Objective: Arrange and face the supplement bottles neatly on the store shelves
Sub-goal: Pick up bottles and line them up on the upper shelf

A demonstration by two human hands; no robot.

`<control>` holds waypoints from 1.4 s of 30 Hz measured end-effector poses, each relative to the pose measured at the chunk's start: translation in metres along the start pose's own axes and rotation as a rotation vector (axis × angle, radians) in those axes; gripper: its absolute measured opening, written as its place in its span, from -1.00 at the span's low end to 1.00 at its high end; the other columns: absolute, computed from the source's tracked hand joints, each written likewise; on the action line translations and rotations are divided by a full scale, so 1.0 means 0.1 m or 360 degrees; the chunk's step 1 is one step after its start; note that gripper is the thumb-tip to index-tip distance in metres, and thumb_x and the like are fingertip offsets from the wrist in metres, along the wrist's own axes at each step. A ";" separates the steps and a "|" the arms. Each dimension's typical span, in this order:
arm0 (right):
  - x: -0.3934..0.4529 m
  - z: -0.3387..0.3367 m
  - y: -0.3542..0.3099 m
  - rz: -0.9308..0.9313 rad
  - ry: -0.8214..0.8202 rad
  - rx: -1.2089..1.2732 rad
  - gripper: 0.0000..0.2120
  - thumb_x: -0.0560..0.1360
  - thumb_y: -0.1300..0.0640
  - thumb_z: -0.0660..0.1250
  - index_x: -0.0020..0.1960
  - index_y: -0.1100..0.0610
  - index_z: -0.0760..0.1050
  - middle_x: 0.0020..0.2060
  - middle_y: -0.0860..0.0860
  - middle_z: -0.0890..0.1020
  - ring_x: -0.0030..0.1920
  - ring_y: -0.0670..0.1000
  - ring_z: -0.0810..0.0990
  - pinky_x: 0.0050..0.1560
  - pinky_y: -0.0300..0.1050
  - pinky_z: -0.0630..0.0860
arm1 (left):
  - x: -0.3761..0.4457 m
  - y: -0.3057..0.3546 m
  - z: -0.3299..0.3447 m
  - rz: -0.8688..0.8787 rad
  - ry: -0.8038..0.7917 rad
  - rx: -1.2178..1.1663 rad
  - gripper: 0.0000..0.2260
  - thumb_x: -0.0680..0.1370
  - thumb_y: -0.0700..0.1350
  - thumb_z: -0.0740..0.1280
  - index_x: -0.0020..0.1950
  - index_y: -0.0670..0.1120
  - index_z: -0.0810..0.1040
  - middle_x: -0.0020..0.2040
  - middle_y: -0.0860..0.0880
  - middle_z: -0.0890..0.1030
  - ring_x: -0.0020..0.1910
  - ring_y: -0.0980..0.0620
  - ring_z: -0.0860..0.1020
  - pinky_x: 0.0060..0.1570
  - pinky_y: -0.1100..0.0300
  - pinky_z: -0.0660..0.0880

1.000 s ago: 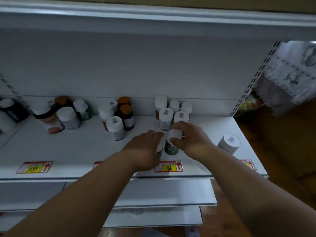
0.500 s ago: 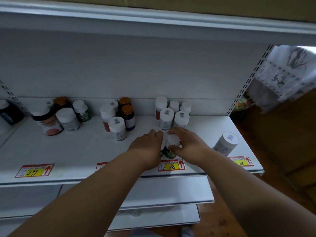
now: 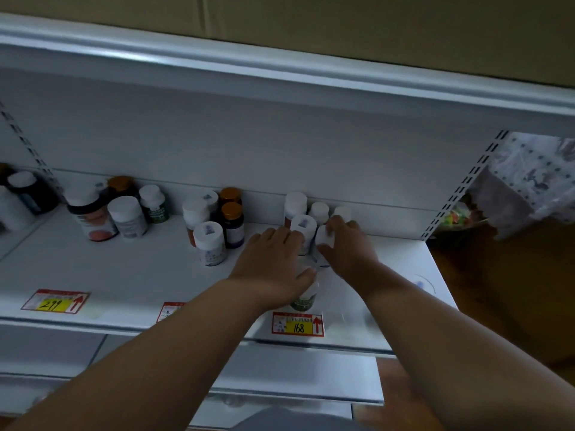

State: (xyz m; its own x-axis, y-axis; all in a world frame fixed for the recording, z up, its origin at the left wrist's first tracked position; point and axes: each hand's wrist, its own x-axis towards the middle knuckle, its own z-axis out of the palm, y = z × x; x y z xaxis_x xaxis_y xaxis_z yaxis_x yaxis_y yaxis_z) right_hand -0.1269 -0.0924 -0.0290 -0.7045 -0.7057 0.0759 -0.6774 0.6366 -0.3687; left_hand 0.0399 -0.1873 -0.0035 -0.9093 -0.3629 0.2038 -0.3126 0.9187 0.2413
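On the white shelf point(image 3: 124, 275), a cluster of white-capped bottles point(image 3: 296, 203) stands against the back panel. My right hand point(image 3: 347, 251) grips the front right white-capped bottle point(image 3: 324, 235) of that cluster, fingers curled over its cap. My left hand point(image 3: 273, 265) lies beside it with its fingers stretched forward. They touch the neighbouring white-capped bottle point(image 3: 303, 226). A green-labelled bottle point(image 3: 306, 299) stands near the shelf's front edge under my left thumb, its cap hidden.
Further left stand a middle group with a white bottle point(image 3: 209, 242) and amber-capped dark bottles point(image 3: 232, 222), and a left group with a large red-labelled bottle point(image 3: 91, 214). Price tags point(image 3: 298, 325) line the front edge. A blurred pale bottle point(image 3: 420, 284) shows at the right end.
Both hands moved from the front of the shelf back to the rear cluster. My right hand let go of the green-labelled bottle and took hold of a white-capped one.
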 end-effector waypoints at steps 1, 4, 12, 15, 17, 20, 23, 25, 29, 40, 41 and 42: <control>0.01 -0.02 0.02 0.0025 0.0020 0.0068 -0.60 0.44 -0.07 0.39 0.19 -0.01 0.34 0.09 0.11 0.48 -0.02 0.13 0.54 -0.10 -0.03 0.52 | 0.01 0.00 0.00 -0.0029 0.0002 -0.0032 -0.51 0.51 0.26 0.18 0.33 0.01 0.32 0.26 -0.02 0.42 0.19 -0.07 0.37 0.20 0.02 0.32; -0.01 -0.17 0.04 0.0117 0.0047 0.0417 -0.52 0.37 -0.22 0.39 0.19 -0.02 0.41 -0.05 -0.01 0.47 -0.13 -0.01 0.50 -0.22 -0.16 0.43 | 0.00 -0.01 -0.01 -0.0040 0.0047 -0.0035 -0.47 0.51 0.27 0.18 0.37 0.01 0.29 0.30 -0.01 0.41 0.23 -0.06 0.35 0.23 0.03 0.29; -0.54 -0.72 -0.10 0.0406 0.0071 0.1739 -0.40 0.25 -0.29 0.45 -0.11 0.25 0.49 -0.19 0.20 0.65 -0.20 0.11 0.70 -0.22 0.08 0.66 | -0.14 0.30 -0.09 0.0097 0.0262 -0.0239 -0.26 0.49 0.36 0.01 0.44 -0.17 0.33 0.33 -0.14 0.44 0.29 -0.15 0.40 0.25 -0.03 0.31; -0.77 -0.83 -0.02 0.0484 0.0224 0.1718 -0.41 0.24 -0.32 0.46 -0.06 0.17 0.51 -0.24 0.11 0.67 -0.22 0.09 0.70 -0.25 0.03 0.64 | -0.15 0.50 -0.06 0.0189 0.0241 -0.0306 -0.27 0.50 0.35 0.00 0.43 -0.17 0.33 0.31 -0.15 0.46 0.28 -0.16 0.41 0.24 -0.03 0.32; -0.95 -0.91 0.11 0.0464 0.0352 0.1628 -0.46 0.22 -0.34 0.47 -0.06 0.06 0.51 -0.25 0.02 0.67 -0.24 0.00 0.70 -0.30 -0.09 0.61 | -0.16 0.67 -0.01 0.0235 0.0180 -0.0369 -0.26 0.49 0.37 -0.03 0.46 -0.13 0.28 0.35 -0.13 0.43 0.31 -0.11 0.38 0.28 0.01 0.29; -1.13 -1.09 0.37 0.0422 0.0487 0.1415 -0.49 0.20 -0.38 0.42 -0.01 -0.07 0.52 -0.12 -0.03 0.65 -0.17 -0.08 0.68 -0.28 -0.16 0.61 | -0.14 0.95 0.09 0.0334 0.0146 -0.0408 -0.32 0.52 0.36 0.01 0.48 -0.06 0.23 0.41 -0.10 0.38 0.35 -0.07 0.33 0.31 0.06 0.28; -1.22 -1.24 0.69 0.0391 0.0559 0.1287 -0.49 0.23 -0.41 0.38 0.06 -0.15 0.50 0.00 -0.08 0.62 -0.03 -0.08 0.65 -0.13 -0.10 0.65 | -0.03 1.21 0.20 0.0412 0.0097 -0.0363 -0.31 0.47 0.41 -0.01 0.47 0.02 0.19 0.42 -0.04 0.35 0.33 -0.02 0.31 0.29 0.11 0.27; -1.25 -1.29 0.90 0.0397 0.0574 0.1261 -0.53 0.26 -0.39 0.38 0.08 -0.19 0.47 0.03 -0.11 0.59 0.01 -0.06 0.63 -0.13 -0.13 0.65 | 0.09 1.37 0.30 0.0417 0.0078 -0.0303 -0.30 0.45 0.41 0.00 0.46 0.02 0.21 0.39 -0.03 0.36 0.32 -0.02 0.32 0.28 0.09 0.28; -1.19 -1.28 1.36 0.0409 0.0483 0.1175 -0.63 0.32 -0.29 0.42 0.05 -0.23 0.43 0.03 -0.14 0.56 0.01 -0.06 0.60 -0.21 -0.17 0.63 | 0.28 1.68 0.60 0.0315 0.0074 -0.0129 -0.33 0.45 0.36 0.19 0.44 0.01 0.24 0.38 -0.03 0.35 0.31 -0.05 0.33 0.28 0.06 0.28; -0.86 -0.66 1.84 0.0107 -0.0255 0.0646 -0.51 0.43 -0.16 0.40 0.26 -0.13 0.29 0.03 -0.10 0.43 -0.05 -0.04 0.51 -0.20 -0.29 0.45 | 0.56 1.85 0.94 -0.0035 -0.0368 -0.0083 -0.45 0.55 0.11 0.23 0.49 0.02 0.13 0.44 -0.05 0.24 0.32 -0.11 0.36 0.21 0.00 0.40; -0.85 -0.63 1.84 0.0035 -0.0314 0.0599 -0.50 0.45 -0.15 0.38 0.29 -0.10 0.27 0.06 -0.09 0.41 -0.01 -0.02 0.49 -0.20 -0.30 0.41 | 0.56 1.85 0.93 -0.0053 -0.0384 -0.0081 -0.45 0.56 0.10 0.23 0.49 0.01 0.13 0.44 -0.06 0.23 0.33 -0.12 0.35 0.22 -0.01 0.39; -0.85 -0.63 1.84 -0.0023 -0.0372 0.0559 -0.48 0.45 -0.13 0.37 0.31 -0.09 0.24 0.09 -0.07 0.40 0.02 -0.01 0.47 -0.18 -0.29 0.39 | 0.55 1.85 0.93 -0.0064 -0.0401 -0.0078 -0.45 0.56 0.09 0.23 0.48 0.01 0.13 0.44 -0.06 0.22 0.33 -0.11 0.33 0.23 -0.02 0.38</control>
State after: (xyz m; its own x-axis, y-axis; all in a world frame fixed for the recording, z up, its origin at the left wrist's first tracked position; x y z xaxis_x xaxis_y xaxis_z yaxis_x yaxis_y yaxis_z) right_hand -0.2050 0.1042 -0.0455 -0.6007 -0.7913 -0.1139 -0.5450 0.5096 -0.6658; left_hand -0.0934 -0.0231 -0.0355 -0.9380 -0.3431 -0.0485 -0.3419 0.8934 0.2916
